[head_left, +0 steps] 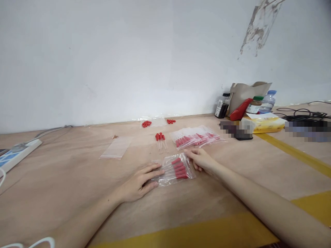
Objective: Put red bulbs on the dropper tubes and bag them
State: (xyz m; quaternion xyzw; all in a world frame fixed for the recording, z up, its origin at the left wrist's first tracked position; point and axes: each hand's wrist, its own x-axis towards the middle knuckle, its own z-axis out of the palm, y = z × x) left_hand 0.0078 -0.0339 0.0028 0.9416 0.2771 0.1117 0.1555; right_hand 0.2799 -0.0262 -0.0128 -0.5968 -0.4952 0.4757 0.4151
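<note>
A clear zip bag (pixel 176 169) holding several red-capped droppers lies flat on the wooden table (pixel 77 186). My left hand (pixel 139 182) rests flat on the bag's left end, fingers stretched out. My right hand (pixel 200 160) touches the bag's right top edge with fingers curled in a pinch. Just beyond lies a fanned pile of filled bags (pixel 196 137). Three loose red-capped droppers (pixel 160 140) lie behind the bag.
An empty clear bag (pixel 116 148) lies to the left. Loose red caps (pixel 146 123) and further red caps (pixel 170 121) sit by the wall. A power strip (pixel 18 153) is far left. Bottles, a beige bag (pixel 245 94), a tissue pack (pixel 266 123) and cables (pixel 302 113) crowd the right.
</note>
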